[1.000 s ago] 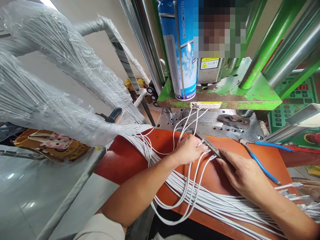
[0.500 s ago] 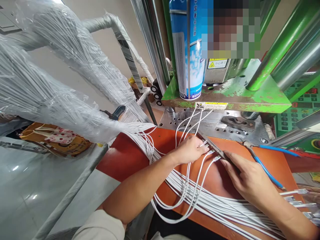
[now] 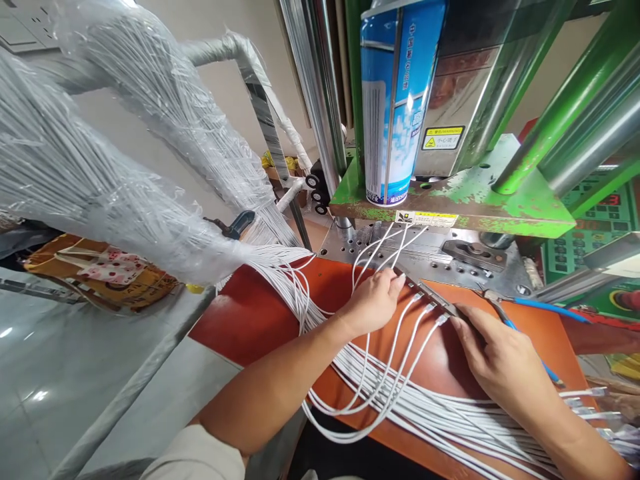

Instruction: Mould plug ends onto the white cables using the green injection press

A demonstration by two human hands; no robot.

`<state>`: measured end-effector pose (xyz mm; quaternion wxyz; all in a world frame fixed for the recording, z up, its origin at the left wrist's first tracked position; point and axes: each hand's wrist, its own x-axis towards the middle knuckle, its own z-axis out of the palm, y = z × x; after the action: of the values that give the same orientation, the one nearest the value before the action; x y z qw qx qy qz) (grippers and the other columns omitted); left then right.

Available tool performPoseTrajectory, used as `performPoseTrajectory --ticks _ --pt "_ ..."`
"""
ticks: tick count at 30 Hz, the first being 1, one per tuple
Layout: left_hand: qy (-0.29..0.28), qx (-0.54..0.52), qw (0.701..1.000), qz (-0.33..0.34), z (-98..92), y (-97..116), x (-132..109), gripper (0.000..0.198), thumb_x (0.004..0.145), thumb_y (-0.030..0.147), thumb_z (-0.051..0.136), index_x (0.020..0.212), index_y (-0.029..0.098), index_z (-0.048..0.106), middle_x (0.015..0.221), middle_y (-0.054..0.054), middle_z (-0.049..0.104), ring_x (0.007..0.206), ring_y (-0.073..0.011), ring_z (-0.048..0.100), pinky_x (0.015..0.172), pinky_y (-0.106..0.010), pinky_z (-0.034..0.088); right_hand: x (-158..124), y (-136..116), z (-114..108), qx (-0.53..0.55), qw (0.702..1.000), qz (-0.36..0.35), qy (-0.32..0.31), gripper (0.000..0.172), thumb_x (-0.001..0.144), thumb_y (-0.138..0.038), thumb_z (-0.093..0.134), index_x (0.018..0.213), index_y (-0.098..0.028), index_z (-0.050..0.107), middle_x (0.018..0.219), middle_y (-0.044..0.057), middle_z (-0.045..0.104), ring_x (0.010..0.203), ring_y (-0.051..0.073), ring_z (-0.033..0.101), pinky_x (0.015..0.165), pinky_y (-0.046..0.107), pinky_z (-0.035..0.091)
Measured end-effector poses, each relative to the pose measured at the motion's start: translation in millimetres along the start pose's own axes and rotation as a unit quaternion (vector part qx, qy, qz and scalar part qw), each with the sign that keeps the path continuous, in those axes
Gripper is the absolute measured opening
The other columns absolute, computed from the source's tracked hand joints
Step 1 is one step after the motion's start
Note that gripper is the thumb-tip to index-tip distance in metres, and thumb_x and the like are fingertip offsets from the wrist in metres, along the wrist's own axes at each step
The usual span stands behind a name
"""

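My right hand (image 3: 495, 350) grips the right end of a narrow metal bar (image 3: 434, 297) with slots, held slanted over the orange board. Three white cables (image 3: 404, 321) have their silvery plugs (image 3: 429, 308) seated along the bar's near side. At the bar's far left end, my left hand (image 3: 375, 301) is closed in a pinch. A white cable (image 3: 367, 353) runs up into that hand; its plug is hidden by the fingers. Beneath both arms lies a thick bundle of white cables (image 3: 440, 403).
Behind the bar stands a green press (image 3: 530, 217) with a blue spray can (image 3: 397, 113) on its plate. Blue-handled pliers (image 3: 545, 307) lie right. Plastic-wrapped cable bundles (image 3: 165, 113) hang left over a wrapped rail. The orange board (image 3: 270, 303) extends left.
My left hand has moved a little left along the bar, away from a plug it was covering. Three plugs now show uncovered in the bar. The view has shifted slightly.
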<state>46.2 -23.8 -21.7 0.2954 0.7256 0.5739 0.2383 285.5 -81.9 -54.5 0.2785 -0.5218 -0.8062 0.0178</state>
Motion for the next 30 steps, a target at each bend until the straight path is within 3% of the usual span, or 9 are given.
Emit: performPoseTrajectory --ticks 1,5,7,10,15,19,24,28,30 --pt "0.002 0.004 1.000 0.001 -0.2 -2 0 0.028 0.102 0.033 0.045 0.081 0.019 0.058 0.074 -0.002 0.064 0.069 -0.0150 0.059 0.067 -0.026 0.043 0 1 0 -0.003 1.000 0.002 0.003 0.028 0.105 -0.039 0.046 0.115 -0.021 0.065 0.099 0.007 0.077 0.075 0.023 0.074 0.065 0.032 0.053" --pt "-0.093 -0.041 0.993 -0.057 -0.2 -5 2 0.032 0.099 0.031 0.044 0.071 0.019 0.056 0.055 0.002 0.055 0.049 -0.0128 0.052 0.058 -0.026 0.040 0 2 -1 0.014 1.000 0.000 -0.011 0.026 0.106 -0.039 0.046 0.114 -0.021 0.063 0.100 0.007 0.077 0.074 0.022 0.073 0.063 0.032 0.052" --pt "-0.115 -0.055 0.988 -0.083 -0.3 -5 3 0.034 0.097 0.034 0.046 0.067 0.019 0.054 0.051 0.003 0.052 0.045 -0.0122 0.048 0.053 -0.026 0.036 0 2 0 0.039 0.999 -0.006 -0.031 0.025 0.106 -0.038 0.047 0.116 -0.022 0.062 0.101 0.006 0.076 0.078 0.022 0.074 0.066 0.032 0.053" --pt "-0.100 -0.051 0.991 -0.076 -1.5 -3 6 0.034 0.093 0.034 0.050 0.063 0.019 0.053 0.057 0.002 0.053 0.053 -0.0124 0.049 0.054 -0.026 0.034 1 0 -1 0.076 0.995 -0.032 -0.061 0.024 0.106 -0.035 0.048 0.121 -0.021 0.061 0.107 0.008 0.076 0.085 0.021 0.075 0.069 0.031 0.056" --pt "-0.099 -0.056 0.990 -0.087 -5.5 0 7 0.025 0.089 0.027 0.051 0.070 0.017 0.064 0.066 0.001 0.061 0.064 -0.0140 0.054 0.061 -0.026 0.037 3 -5 -6 0.119 0.989 -0.068 -0.061 0.021 0.105 -0.030 0.049 0.121 -0.021 0.060 0.108 0.009 0.076 0.088 0.021 0.075 0.074 0.030 0.059" --pt "-0.098 -0.025 0.991 -0.088 -5.6 3 4 0.027 0.090 0.025 0.049 0.069 0.018 0.064 0.069 -0.001 0.064 0.066 -0.0158 0.056 0.062 -0.027 0.038 1 -5 -11 0.143 0.984 -0.052 -0.092 0.023 0.105 -0.033 0.049 0.119 -0.022 0.063 0.102 0.009 0.076 0.088 0.023 0.076 0.076 0.031 0.061" --pt "-0.061 0.069 0.995 -0.042 -0.8 6 -3 0.030 0.097 0.026 0.044 0.074 0.019 0.062 0.079 -0.006 0.069 0.073 -0.0199 0.062 0.068 -0.030 0.041 1 2 -14 0.161 0.977 -0.037 -0.135 0.025 0.104 -0.036 0.051 0.121 -0.024 0.066 0.113 0.008 0.076 0.105 0.024 0.074 0.087 0.031 0.061" --pt "-0.061 0.141 0.988 -0.022 -0.9 11 -10 0.033 0.103 0.028 0.040 0.085 0.018 0.066 0.082 -0.010 0.071 0.077 -0.0228 0.067 0.070 -0.032 0.044 4 -2 -13 0.149 0.982 -0.040 -0.108 0.023 0.105 -0.035 0.051 0.120 -0.024 0.064 0.110 0.006 0.076 0.094 0.022 0.075 0.082 0.030 0.060" --pt "-0.022 0.189 0.982 0.009 -3.3 16 -15 0.034 0.105 0.031 0.038 0.094 0.016 0.067 0.086 -0.012 0.071 0.080 -0.0246 0.068 0.071 -0.034 0.046 5 -6 -11 0.124 0.989 -0.034 -0.074 0.020 0.105 -0.035 0.050 0.116 -0.024 0.063 0.103 0.006 0.075 0.087 0.021 0.074 0.076 0.031 0.059"
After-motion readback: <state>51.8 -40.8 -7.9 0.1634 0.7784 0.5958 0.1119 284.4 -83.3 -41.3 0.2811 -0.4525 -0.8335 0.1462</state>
